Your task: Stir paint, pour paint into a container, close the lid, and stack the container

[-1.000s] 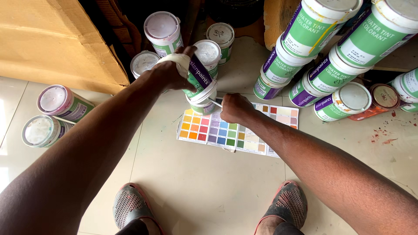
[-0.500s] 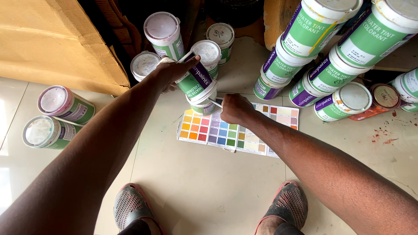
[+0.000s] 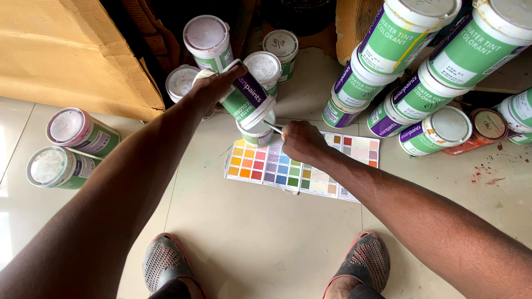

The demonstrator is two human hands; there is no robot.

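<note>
Cardboard sheet [image 3: 66, 50], tan, matte, creased, at approx 10 o'clock. Below it two squat cylindrical tins lying tilted on glossy pale tile floor [image 3: 266, 243]: pink-lidded tin [image 3: 80, 130] and white-lidded tin [image 3: 58, 166], green labels, lids smeared w/ dried paint.

Left hand [image 3: 213, 86] at 12 o'clock, arm stretched fwd, fingers wrapped round tilted colorant can [image 3: 246, 97], green/purple label, plastic, mouth angled down toward small open pot [image 3: 257, 133] directly beneath. Can held off the floor, just above pot rim.

Colour chart [image 3: 299, 166]: flat printed card, grid of squares, yellow-orange-red at left, blues/greens mid, pale tones right; lies on floor at centre, pot at its top edge.

Right hand [image 3: 299, 141] closed round thin stick [image 3: 272, 127], tip at pot; forearm runs in from 4 o'clock.

Stacked colorant cans [image 3: 410, 61] at 1–2 o'clock, lying on sides. Red paint spatter [image 3: 485, 174] at 3 o'clock.
</note>
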